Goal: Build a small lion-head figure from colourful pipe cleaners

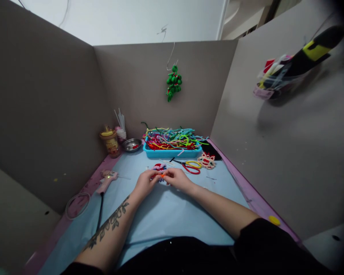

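My left hand (146, 181) and my right hand (178, 178) meet over the middle of the blue-covered table. Both are closed, fingertips pinched around a small orange piece (162, 176). Just behind and partly under the fingers is a fuzzy craft figure (159, 167) in red, pink and blue, apparently made of pipe cleaners. The hands cover much of it, so I cannot tell how the orange piece joins it. Beyond my right hand lie scissors (189, 165) with one yellow and one red handle loop. To their right lies a cream and red pipe-cleaner face (207, 160).
A blue tray (174, 153) heaped with coloured pipe cleaners stands at the back. Left of it are a metal bowl (132, 145) and a lidded cup (110, 143). A pink glue gun (106, 181) with a cord lies at left. Grey panels (160, 84) enclose three sides.
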Tool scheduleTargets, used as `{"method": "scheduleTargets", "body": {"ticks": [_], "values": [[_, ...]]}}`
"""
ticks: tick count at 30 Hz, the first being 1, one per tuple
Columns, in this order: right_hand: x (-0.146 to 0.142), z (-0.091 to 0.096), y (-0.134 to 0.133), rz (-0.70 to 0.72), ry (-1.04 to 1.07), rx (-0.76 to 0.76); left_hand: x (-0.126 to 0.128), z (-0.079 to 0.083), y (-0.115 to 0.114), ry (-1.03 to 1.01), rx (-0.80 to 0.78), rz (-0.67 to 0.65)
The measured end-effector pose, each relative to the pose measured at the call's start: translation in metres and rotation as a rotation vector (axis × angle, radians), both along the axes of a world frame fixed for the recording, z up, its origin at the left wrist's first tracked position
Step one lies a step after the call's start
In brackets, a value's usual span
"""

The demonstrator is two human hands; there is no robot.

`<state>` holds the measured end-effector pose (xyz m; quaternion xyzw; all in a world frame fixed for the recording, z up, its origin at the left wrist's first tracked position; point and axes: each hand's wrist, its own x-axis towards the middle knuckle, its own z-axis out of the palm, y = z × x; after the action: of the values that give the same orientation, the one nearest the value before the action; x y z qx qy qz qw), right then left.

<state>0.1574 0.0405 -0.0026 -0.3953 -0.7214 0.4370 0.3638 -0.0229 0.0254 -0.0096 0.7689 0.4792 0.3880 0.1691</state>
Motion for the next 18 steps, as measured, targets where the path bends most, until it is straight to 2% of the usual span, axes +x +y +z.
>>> {"method": "scheduleTargets", "body": {"ticks": [3, 5, 10, 14, 16, 18], "values": [[0.0016, -0.0055, 0.0001, -0.037, -0.091, 0.318, 0.0016, 0.0003, -0.0002, -0.095, -0.134, -0.015], [0.0035, -0.0081, 0.0001, -0.011, -0.125, 0.468, 0.0034, 0.0016, -0.0011, -0.148, -0.202, -0.011], [0.008, -0.0099, -0.0004, 0.05, -0.154, 0.583, 0.0084, 0.0065, -0.0039, -0.264, -0.355, -0.026], [0.0066, -0.0074, 0.0002, 0.02, -0.1, 0.526, 0.0087, 0.0078, -0.0033, -0.302, -0.347, -0.039], [0.0047, -0.0057, 0.0022, -0.025, -0.042, 0.368, 0.0066, 0.0066, -0.0022, -0.268, -0.246, -0.007], [0.0033, -0.0042, 0.0053, -0.006, 0.039, 0.109, 0.0038, 0.0046, -0.0013, -0.195, -0.091, 0.035]]}}
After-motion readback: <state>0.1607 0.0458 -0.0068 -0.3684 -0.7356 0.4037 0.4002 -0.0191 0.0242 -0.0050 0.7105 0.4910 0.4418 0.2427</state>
